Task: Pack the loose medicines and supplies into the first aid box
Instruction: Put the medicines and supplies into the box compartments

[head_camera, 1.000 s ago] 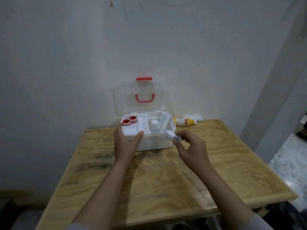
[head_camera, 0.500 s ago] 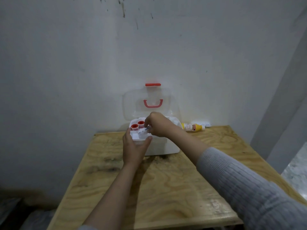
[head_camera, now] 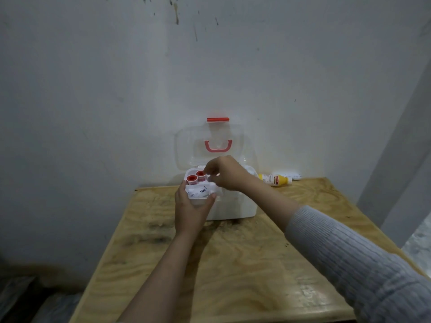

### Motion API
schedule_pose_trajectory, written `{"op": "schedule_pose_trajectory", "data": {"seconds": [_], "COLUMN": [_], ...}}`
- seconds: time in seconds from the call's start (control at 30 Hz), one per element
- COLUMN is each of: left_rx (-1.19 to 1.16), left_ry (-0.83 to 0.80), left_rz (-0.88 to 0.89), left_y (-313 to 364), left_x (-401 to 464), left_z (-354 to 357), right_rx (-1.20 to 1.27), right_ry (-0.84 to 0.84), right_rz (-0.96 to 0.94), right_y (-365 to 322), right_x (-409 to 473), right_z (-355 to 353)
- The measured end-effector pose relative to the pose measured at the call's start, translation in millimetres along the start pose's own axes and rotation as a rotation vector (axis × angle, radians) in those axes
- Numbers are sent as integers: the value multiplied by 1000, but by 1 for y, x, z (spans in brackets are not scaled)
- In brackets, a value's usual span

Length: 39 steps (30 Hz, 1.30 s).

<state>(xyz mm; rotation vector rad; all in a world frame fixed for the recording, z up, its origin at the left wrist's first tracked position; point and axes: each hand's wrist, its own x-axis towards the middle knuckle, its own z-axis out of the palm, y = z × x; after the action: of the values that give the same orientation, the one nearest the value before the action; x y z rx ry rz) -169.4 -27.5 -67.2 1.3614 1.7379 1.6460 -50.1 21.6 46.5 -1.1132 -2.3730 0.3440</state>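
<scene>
Left hand (head_camera: 190, 212) grips box (head_camera: 235, 209) | red-capped vials (head_camera: 192, 179): 2 | bottle (head_camera: 275, 179): 1

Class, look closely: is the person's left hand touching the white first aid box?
Touching. The head view shows the left hand gripping the front left corner of the first aid box, thumb and fingers pressed against its rim.

Dark print on white packet (head_camera: 198, 191) (blurred), yellow bottle (head_camera: 276, 179) label unreadable
</scene>
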Motion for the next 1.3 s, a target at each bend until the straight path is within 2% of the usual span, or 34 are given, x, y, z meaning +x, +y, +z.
{"op": "schedule_pose_trajectory", "data": {"seconds": [0.17, 0.3, 0.4, 0.57, 0.67, 0.93, 1.13, 1.3], "left_rx": [-2, -25, -4, -11, -13, 6, 0, -1], "left_ry": [-7, 12, 19, 32, 39, 51, 54, 48], "left_rz": [-23, -15, -13, -9, -10, -19, -14, -12], "left_y": [-1, 0, 0, -1, -1, -4, -6, -5], "left_x": [-2, -4, -3, -3, -4, -4, -4, -4], "left_z": [0, 1, 2, 2, 2, 4, 4, 4], "right_rx": [54, 52, -3, -111, -121, -75, -11, 66], "right_ry": [281, 417, 396, 274, 148, 154, 228, 431], "right_rz": [95, 357, 520, 641, 630, 568, 487, 431], "right_y": [57, 125, 170, 219, 235, 245, 242, 218], "right_x": [-20, -40, -55, -68, -70, -66, -74, -84], "right_z": [-34, -49, -48, -41, -37, -17, -19, -52]}}
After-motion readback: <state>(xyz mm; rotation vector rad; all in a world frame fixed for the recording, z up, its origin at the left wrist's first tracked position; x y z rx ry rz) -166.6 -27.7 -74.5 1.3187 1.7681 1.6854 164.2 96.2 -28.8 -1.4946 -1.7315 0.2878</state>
